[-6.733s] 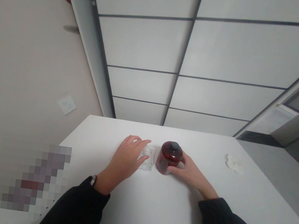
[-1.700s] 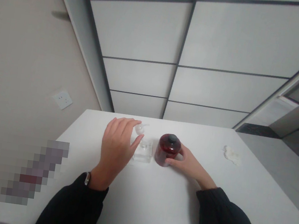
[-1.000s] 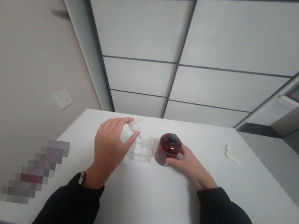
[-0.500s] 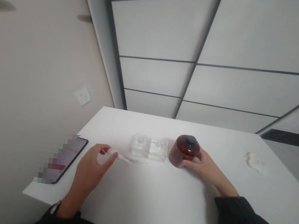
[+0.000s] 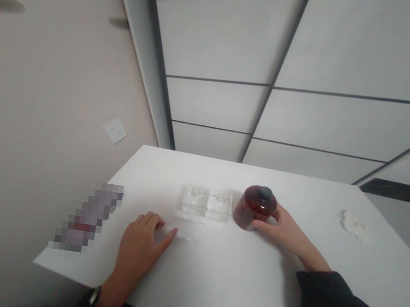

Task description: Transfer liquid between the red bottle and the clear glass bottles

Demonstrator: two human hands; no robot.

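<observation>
My right hand (image 5: pixel 282 228) grips the right side of a dark red, see-through jar (image 5: pixel 252 210) with a dark knob on top; the jar stands upright on the white table (image 5: pixel 209 286). Directly left of it sits a clear two-part box (image 5: pixel 206 203). Nearer the front, my left hand (image 5: pixel 142 244) has thumb and fingers closed round a thin, clear and whitish stick-like item (image 5: pixel 181 235), which points right, low over the table. Another faint clear strip (image 5: pixel 190 218) lies between this item and the box.
A phone-like object (image 5: pixel 89 218), pixelated, lies at the table's left edge. A crumpled white piece (image 5: pixel 353 225) rests on the right side. Behind the table are white panels (image 5: pixel 215 104); a wall with a socket (image 5: pixel 116 131) stands at the left.
My left hand has moved right and toward the front edge with the thin clear item, now lower and apart from the strip near the box. My right hand still grips the jar.
</observation>
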